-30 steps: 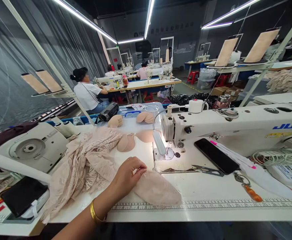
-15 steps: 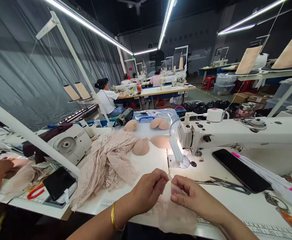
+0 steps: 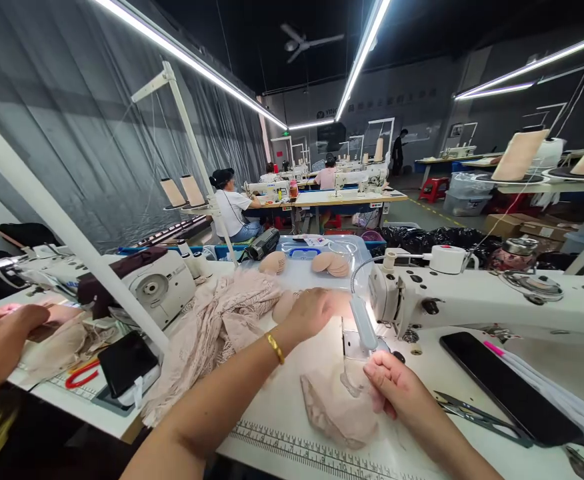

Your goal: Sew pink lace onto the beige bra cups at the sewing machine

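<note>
My left hand (image 3: 313,312), with a gold bangle at the wrist, reaches over the beige oval pads (image 3: 283,307) behind the work area. Its fingers are smeared by motion, so I cannot see whether they hold a pad. My right hand (image 3: 391,381) is closed, with thumb and fingers pinching the right edge of a thin beige fabric piece (image 3: 339,413) that lies on the white table. The sewing machine's needle plate (image 3: 353,345) is just behind that fabric, under a small lit lamp (image 3: 363,323). A heap of beige lace fabric (image 3: 212,320) lies left of my left forearm.
Black scissors (image 3: 482,417) and a phone (image 3: 507,383) lie to the right. A clear plastic box (image 3: 305,263) at the back bears more pads. The sewing machine (image 3: 487,300) fills the right side. On the left, a co-worker's hands (image 3: 17,327) handle beige fabric.
My left hand has left the fabric and moved forward to the pads. My right hand keeps the fabric piece, which now lies farther up on the table. The view has shifted a little.
</note>
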`<state>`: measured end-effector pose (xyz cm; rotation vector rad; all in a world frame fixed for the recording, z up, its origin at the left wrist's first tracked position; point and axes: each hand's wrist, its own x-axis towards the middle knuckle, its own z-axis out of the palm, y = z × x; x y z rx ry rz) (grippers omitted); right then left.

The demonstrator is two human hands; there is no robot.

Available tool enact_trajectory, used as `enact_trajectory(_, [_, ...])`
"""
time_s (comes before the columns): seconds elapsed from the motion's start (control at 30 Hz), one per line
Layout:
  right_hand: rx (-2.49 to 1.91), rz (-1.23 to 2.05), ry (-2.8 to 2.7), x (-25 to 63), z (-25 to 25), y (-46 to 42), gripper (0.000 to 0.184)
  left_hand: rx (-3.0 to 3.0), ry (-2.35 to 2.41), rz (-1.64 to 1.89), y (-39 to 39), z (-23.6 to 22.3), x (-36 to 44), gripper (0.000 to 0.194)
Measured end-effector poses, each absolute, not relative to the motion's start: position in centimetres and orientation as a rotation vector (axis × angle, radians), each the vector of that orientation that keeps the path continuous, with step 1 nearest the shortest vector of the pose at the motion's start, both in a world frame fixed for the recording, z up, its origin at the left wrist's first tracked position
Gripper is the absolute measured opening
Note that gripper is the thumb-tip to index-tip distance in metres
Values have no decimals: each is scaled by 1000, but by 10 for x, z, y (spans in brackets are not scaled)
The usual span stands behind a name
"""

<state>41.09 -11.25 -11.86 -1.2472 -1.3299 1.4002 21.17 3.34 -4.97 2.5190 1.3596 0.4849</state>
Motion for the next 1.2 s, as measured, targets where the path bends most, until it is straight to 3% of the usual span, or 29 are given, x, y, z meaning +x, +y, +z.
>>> enact_trajectory(0.23, [-1259,1357,-1312,412,-122,-113,61,2570,1331,494,84,-81,244,28])
enact_trajectory(0.37, [-1236,1361,-1301,412,-125,-111,55,2506,1285,662,88,-83,233,15])
enact_trajectory(0.67, [-1258,1177,-1345,412,-119,-110,47,2095,1347,1322,38,-45,174,38])
enact_trajectory(0.9, [-1261,1269,-1252,419,-125,-113,53,1502,1114,1109,-66,-60,151,47])
enact_trajectory(1.07, [-1226,1310,-1217,421,-124,-119,66,1469,1101,1059,-91,-75,165,45])
enact_trajectory(1.2, [-1194,1299,-1272,420,-121,-122,60,1550,1073,1019,-95,-76,175,38])
